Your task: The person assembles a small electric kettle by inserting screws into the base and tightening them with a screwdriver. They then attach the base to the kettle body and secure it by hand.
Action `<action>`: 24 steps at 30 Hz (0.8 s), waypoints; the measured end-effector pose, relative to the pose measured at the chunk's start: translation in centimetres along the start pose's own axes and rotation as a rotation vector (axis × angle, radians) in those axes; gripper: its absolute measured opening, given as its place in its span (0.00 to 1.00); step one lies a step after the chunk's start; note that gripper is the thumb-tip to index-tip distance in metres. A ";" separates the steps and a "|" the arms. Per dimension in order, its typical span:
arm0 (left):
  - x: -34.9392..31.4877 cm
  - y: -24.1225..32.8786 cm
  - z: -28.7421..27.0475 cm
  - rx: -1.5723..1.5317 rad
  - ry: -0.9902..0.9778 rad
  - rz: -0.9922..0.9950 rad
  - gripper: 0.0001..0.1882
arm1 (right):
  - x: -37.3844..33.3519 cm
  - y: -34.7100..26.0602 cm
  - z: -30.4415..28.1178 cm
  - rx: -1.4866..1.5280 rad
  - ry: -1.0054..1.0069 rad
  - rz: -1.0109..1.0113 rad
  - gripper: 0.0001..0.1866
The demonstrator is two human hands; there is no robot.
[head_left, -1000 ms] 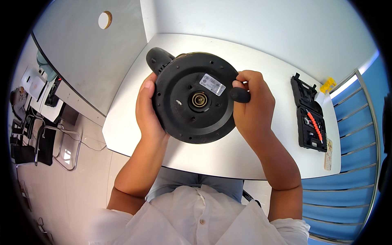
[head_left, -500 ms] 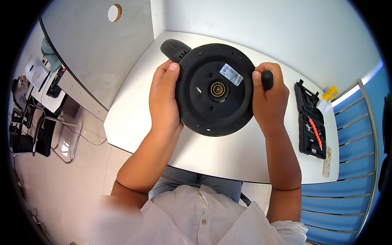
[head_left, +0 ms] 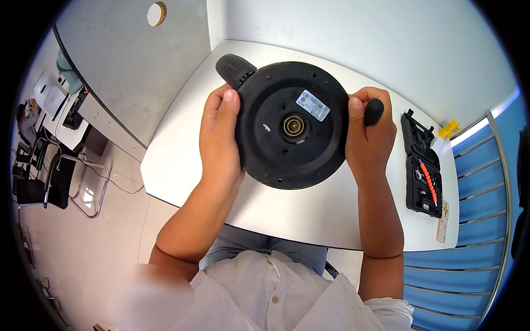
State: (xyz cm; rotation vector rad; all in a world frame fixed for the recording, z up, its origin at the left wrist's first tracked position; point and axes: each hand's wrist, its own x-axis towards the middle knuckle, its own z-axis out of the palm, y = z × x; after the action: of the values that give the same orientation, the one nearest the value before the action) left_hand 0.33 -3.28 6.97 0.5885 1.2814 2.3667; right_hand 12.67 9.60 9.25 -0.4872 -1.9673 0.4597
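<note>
An electric kettle (head_left: 259, 160) is held up above the white table, its round black underside turned toward me. That base has a ringed brass-coloured connector in the middle, several small holes and a pale label. The kettle's black handle juts out at its upper left. My left hand (head_left: 221, 129) grips the left edge, thumb on the rim just below the handle. My right hand (head_left: 371, 135) is closed at the right edge, thumb against the rim. From its fist sticks the rounded black end of a tool handle (head_left: 374, 112); the tool's other end is hidden.
On the right of the white table (head_left: 182, 171) lies an open black tool case (head_left: 422, 165) with an orange flexible shaft (head_left: 428, 182). A yellow object (head_left: 450, 129) is behind it. A metal railing (head_left: 505, 209) runs along the right; a grey partition (head_left: 132, 66) stands left.
The kettle has tilted slightly, its lower rim sitting a little lower in view. My right hand and the black tool handle have shifted slightly right. Both hands keep their hold.
</note>
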 end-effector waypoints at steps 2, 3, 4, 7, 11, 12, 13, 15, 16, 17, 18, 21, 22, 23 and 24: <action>-0.1 -0.1 -0.3 0.011 -0.009 0.007 0.27 | -0.3 0.0 0.1 0.037 -0.003 0.003 0.03; -0.1 -0.1 -0.5 0.019 -0.018 0.009 0.27 | -0.4 -0.1 0.1 0.033 -0.010 -0.002 0.04; -0.2 -0.2 -0.7 0.027 -0.026 0.011 0.27 | -0.5 -0.1 0.0 0.029 -0.018 -0.007 0.04; -0.2 -0.8 -1.1 0.013 -0.045 0.050 0.28 | -0.9 -0.2 0.3 0.017 -0.019 -0.041 0.06; -0.4 -0.7 -1.7 -0.054 -0.130 0.039 0.30 | -1.1 0.2 0.7 -0.021 0.000 -0.113 0.07; -0.5 -0.7 -1.9 -0.080 -0.149 0.033 0.30 | -1.1 0.2 0.7 -0.024 -0.003 -0.109 0.06; -0.6 -0.7 -2.1 -0.105 -0.168 0.027 0.30 | -1.2 0.2 0.8 -0.027 -0.005 -0.106 0.06; -0.5 -0.9 -2.4 -0.108 -0.183 0.029 0.30 | -1.3 0.1 0.7 -0.028 -0.012 -0.093 0.06; -0.5 -1.0 -2.6 -0.111 -0.192 0.029 0.31 | -1.3 0.0 0.7 -0.028 -0.017 -0.083 0.06; -0.5 -1.0 -2.7 -0.120 -0.196 0.024 0.31 | -1.4 -0.1 0.6 -0.026 -0.022 -0.074 0.06; -0.6 -1.0 -2.8 -0.130 -0.201 0.019 0.31 | -1.4 -0.1 0.5 -0.024 -0.028 -0.075 0.05; -0.6 -1.4 -3.1 -0.039 -0.177 0.037 0.34 | -1.5 -0.2 0.5 -0.012 -0.042 -0.074 0.05; -0.6 -1.5 -3.2 0.010 -0.164 0.047 0.35 | -1.5 -0.1 0.5 -0.007 -0.045 -0.071 0.05; -0.6 -1.5 -3.2 0.018 -0.159 0.053 0.35 | -1.6 -0.1 0.6 -0.002 -0.049 -0.068 0.05; -0.6 -1.6 -3.2 0.026 -0.155 0.059 0.35 | -1.6 0.1 0.8 0.013 -0.042 -0.063 0.05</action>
State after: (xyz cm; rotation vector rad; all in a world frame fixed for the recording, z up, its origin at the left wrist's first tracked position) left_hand -0.62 -5.01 3.93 0.8107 1.2443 2.3034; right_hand 12.64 8.74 7.68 -0.4087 -2.0130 0.4461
